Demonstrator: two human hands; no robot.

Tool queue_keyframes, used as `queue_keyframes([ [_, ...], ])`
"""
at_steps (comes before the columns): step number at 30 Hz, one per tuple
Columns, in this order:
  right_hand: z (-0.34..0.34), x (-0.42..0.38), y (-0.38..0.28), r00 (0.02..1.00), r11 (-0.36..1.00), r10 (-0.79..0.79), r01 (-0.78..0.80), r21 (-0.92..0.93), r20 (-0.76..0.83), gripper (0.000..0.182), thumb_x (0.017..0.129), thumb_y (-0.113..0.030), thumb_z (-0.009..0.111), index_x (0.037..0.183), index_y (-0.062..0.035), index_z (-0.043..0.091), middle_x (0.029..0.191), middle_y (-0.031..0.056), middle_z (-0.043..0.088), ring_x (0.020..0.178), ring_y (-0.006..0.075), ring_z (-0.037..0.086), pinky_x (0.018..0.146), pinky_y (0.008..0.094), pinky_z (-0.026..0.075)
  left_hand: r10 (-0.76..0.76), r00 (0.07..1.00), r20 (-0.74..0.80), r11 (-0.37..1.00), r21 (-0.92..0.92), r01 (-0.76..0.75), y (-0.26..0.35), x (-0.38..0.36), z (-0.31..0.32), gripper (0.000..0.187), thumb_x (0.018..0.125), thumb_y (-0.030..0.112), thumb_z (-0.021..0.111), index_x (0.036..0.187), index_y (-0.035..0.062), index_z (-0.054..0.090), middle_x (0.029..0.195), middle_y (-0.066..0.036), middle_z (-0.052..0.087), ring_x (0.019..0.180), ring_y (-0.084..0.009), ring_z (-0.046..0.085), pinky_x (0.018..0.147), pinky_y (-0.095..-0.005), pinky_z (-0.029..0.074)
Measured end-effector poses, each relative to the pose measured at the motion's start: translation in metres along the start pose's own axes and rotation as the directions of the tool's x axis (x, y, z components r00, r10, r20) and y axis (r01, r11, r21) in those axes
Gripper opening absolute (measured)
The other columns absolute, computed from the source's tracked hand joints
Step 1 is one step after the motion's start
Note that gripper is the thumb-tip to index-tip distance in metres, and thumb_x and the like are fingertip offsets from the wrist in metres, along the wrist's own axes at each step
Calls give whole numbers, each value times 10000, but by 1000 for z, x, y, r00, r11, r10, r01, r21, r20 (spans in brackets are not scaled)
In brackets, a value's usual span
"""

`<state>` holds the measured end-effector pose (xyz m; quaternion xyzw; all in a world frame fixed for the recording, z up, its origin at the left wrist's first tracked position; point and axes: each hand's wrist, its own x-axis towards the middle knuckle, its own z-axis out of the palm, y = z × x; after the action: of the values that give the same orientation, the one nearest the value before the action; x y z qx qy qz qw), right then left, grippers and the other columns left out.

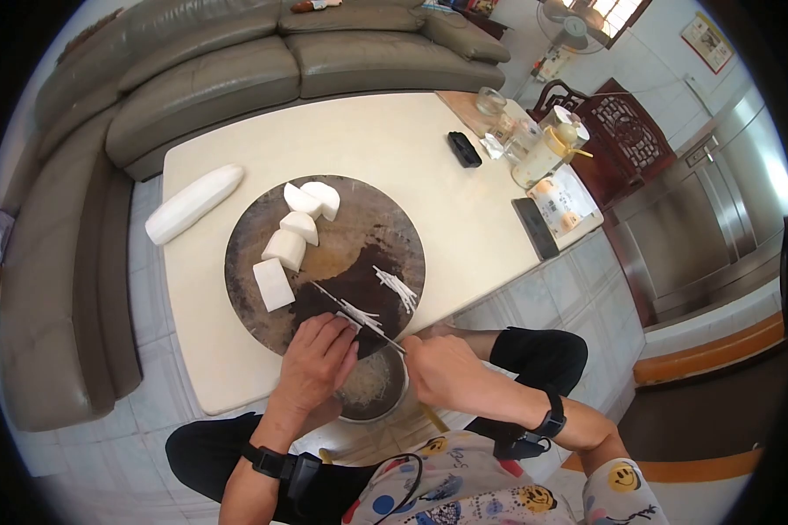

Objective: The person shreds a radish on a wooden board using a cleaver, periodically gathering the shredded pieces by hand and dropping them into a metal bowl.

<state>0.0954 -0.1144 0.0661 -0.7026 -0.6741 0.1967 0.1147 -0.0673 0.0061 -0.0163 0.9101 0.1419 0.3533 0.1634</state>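
A round dark cutting board [372, 210] lies on the table. My right hand [446, 372] is closed around the handle of a knife [329, 294], whose blade stands edge-down on the board's near side. Beside the blade, my left hand [318, 354] has its fingers bent and pressed onto white radish slices, mostly hidden beneath the fingertips. Thin radish strips [359, 313] lie along the blade. A small pile of cut strips [396, 290] rests farther right. Several thick radish chunks [284, 250] line the board's left side, with a flat-cut block [273, 284] nearest my left hand.
A whole peeled radish [194, 204] lies on the cream table [210, 350], left of the board. Below the table edge, a metal bowl [400, 404] holds pale shreds. A black phone-like object [535, 227], a bottle [541, 157] and glass jars [490, 101] stand at the right.
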Motion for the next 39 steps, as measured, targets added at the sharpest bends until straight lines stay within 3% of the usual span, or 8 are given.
queue_keyframes([
  [7, 0, -1, -4, 997, 1000, -3, 4, -17, 75, 110, 727, -40, 549, 757, 42, 481, 544, 229, 525, 551, 431, 548, 520, 501, 425, -26, 1000, 1, 1000, -13, 26, 2, 1, -3, 237, 690, 41, 676, 915, -11, 627, 991, -108, 586, 976, -277, 548, 844, -369, 470],
  [9, 1, 6, -7, 999, 998, 11, -8, -55, 50, 118, 703, -42, 572, 750, 45, 507, 614, 244, 576, 618, 412, 602, 569, 469, 478, -9, 1000, -16, 999, -32, 9, 0, -2, -1, 236, 694, 34, 670, 920, -18, 625, 998, -112, 591, 976, -276, 555, 851, -363, 475],
  [17, -5, -1, 1, 997, 998, -57, 58, 12, -52, 91, 710, -24, 562, 739, 35, 499, 584, 224, 566, 582, 412, 585, 531, 467, 463, 21, 1000, -17, 1000, -11, -21, -3, -5, 0, 241, 694, 27, 663, 926, -24, 624, 1001, -119, 590, 995, -276, 557, 874, -364, 474],
  [23, -8, -4, -4, 996, 1000, -4, 6, -16, 86, 107, 688, -16, 574, 711, 44, 488, 576, 234, 557, 572, 418, 582, 518, 462, 464, 11, 1000, -6, 1000, -20, -11, -4, -6, 0, 256, 690, 24, 661, 937, -28, 622, 1009, -124, 583, 1001, -280, 552, 874, -370, 471],
  [25, -7, -2, -2, 996, 997, -67, 68, -27, 55, 109, 719, -15, 552, 753, 37, 463, 543, 218, 519, 548, 428, 538, 500, 491, 407, 12, 1000, -4, 1000, -23, -12, -3, -6, 0, 259, 688, 22, 660, 939, -29, 621, 1012, -125, 581, 1003, -283, 551, 873, -372, 471],
  [28, 5, 8, 0, 995, 995, -96, 96, 12, -23, 112, 713, -18, 556, 749, 42, 468, 547, 222, 522, 549, 426, 540, 500, 487, 411, 10, 1000, -5, 1000, -12, -10, -2, -5, -1, 263, 685, 21, 661, 940, -29, 620, 1013, -126, 576, 1000, -286, 550, 867, -376, 470],
  [35, -1, -1, 0, 996, 997, -77, 77, -3, -33, 110, 718, -24, 554, 749, 46, 475, 553, 220, 531, 555, 424, 546, 504, 481, 419, 10, 1000, -16, 1000, -23, -10, -2, -5, -1, 274, 682, 10, 665, 950, -23, 618, 1002, -125, 574, 981, -297, 552, 839, -382, 471],
  [39, -3, -2, -7, 998, 997, -20, 24, -67, 61, 128, 657, -9, 584, 737, 50, 503, 603, 247, 575, 593, 407, 605, 535, 454, 484, 11, 1000, -15, 1000, -16, -11, -3, -7, -1, 270, 686, 25, 663, 946, -29, 617, 1009, -124, 571, 997, -286, 547, 861, -380, 466],
])
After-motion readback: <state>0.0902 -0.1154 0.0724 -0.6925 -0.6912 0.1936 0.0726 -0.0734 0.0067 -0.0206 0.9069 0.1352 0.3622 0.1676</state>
